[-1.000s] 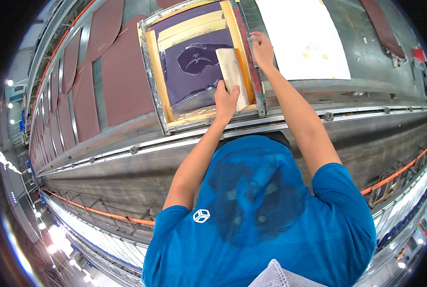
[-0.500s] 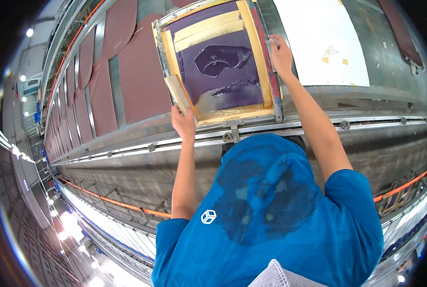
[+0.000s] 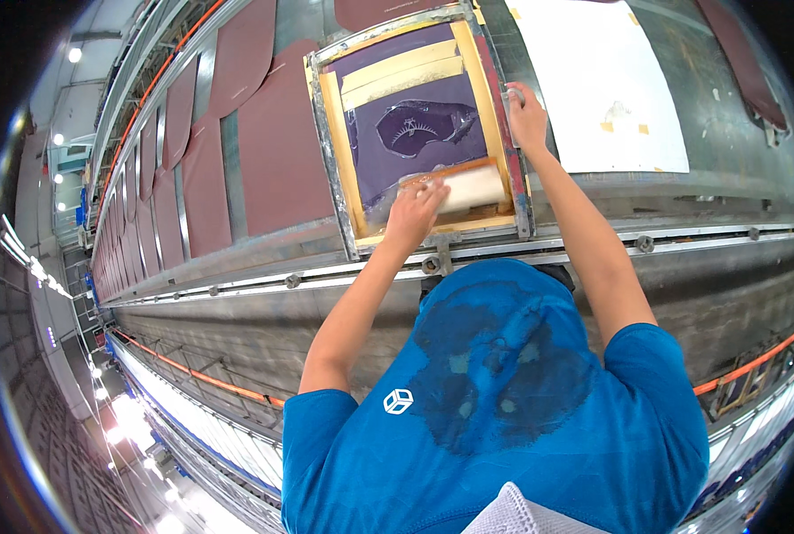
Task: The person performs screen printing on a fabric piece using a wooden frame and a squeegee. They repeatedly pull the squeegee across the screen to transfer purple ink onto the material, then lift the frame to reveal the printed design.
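Note:
A screen printing frame (image 3: 495, 84) lies on the long table in front of me, its dark purple mesh (image 3: 382, 173) edged with yellowish tape. On the mesh is an eye-shaped stencil area (image 3: 415, 127) with a pale lash-like design, and wet clear ink sits around it. My left hand (image 3: 417, 212) is closed on a squeegee (image 3: 473, 189) with a pale wooden handle and an orange-brown blade, which lies across the near end of the screen. On the right side bar of the frame, my right hand (image 3: 528, 120) is closed round the edge.
Maroon cut panels (image 3: 288, 147) lie in rows along the table to the left. A white sheet (image 3: 606, 80) with bits of tape is on the right, and another maroon piece (image 3: 742, 58) is beyond it. A metal rail (image 3: 361, 275) runs along the near edge.
The squeegee has gone from upright at the frame's left side to lying across its near end, moved right by my left hand. My right hand still grips the frame.

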Available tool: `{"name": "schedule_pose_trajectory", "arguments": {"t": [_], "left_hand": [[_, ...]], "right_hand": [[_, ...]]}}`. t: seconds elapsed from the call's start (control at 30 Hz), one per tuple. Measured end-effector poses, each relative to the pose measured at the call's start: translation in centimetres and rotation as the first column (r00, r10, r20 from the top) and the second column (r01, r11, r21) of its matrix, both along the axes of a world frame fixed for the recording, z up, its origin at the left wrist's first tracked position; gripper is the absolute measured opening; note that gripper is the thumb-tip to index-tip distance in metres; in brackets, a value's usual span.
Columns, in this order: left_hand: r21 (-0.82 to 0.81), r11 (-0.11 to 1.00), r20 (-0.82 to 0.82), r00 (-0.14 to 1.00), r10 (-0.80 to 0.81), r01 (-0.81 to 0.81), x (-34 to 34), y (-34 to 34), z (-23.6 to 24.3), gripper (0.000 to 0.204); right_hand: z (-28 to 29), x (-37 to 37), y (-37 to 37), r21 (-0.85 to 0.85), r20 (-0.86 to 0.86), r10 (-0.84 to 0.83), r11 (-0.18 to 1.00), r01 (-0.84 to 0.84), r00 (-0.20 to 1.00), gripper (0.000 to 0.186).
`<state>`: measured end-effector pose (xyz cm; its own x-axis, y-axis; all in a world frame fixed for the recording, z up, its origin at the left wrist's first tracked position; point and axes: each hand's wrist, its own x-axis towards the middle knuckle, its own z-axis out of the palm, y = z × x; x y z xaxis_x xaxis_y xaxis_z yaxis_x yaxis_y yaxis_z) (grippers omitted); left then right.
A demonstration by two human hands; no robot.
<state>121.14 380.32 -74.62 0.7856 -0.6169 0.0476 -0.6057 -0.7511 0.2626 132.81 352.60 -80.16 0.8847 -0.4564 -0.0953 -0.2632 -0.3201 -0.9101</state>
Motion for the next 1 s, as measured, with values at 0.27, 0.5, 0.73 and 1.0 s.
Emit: {"name": "schedule_pose_trajectory", "arguments": {"t": [0.27,0.5,0.73,1.0], "left_hand": [[0.058,0.955,-0.33,0.898,0.292,-0.289,2.7,5.7,5.0,0.046],[-0.052,0.997,-0.146,0.988,0.054,-0.062,4.9,1.2,2.4,0.052],[-0.006,0.977,-0.404,0.894,0.192,-0.212,3.1,7.1,3.3,0.049],[-0.109,0.979,-0.228,0.963,0.144,-0.172,-2.5,5.7,7.2,0.047]], "right_hand": [[-0.4,1.2,0.0,0.007,-0.02,-0.026,1.0,0.026,0.999,0.024],[-1.4,2.3,0.9,-0.012,0.009,0.001,1.0,-0.001,1.0,0.025],[-2.3,0.8,0.0,-0.026,0.084,-0.006,1.0,0.008,0.996,0.022],[0.5,0.3,-2.0,-0.124,0.106,0.023,0.992,-0.01,0.994,0.022]]}}
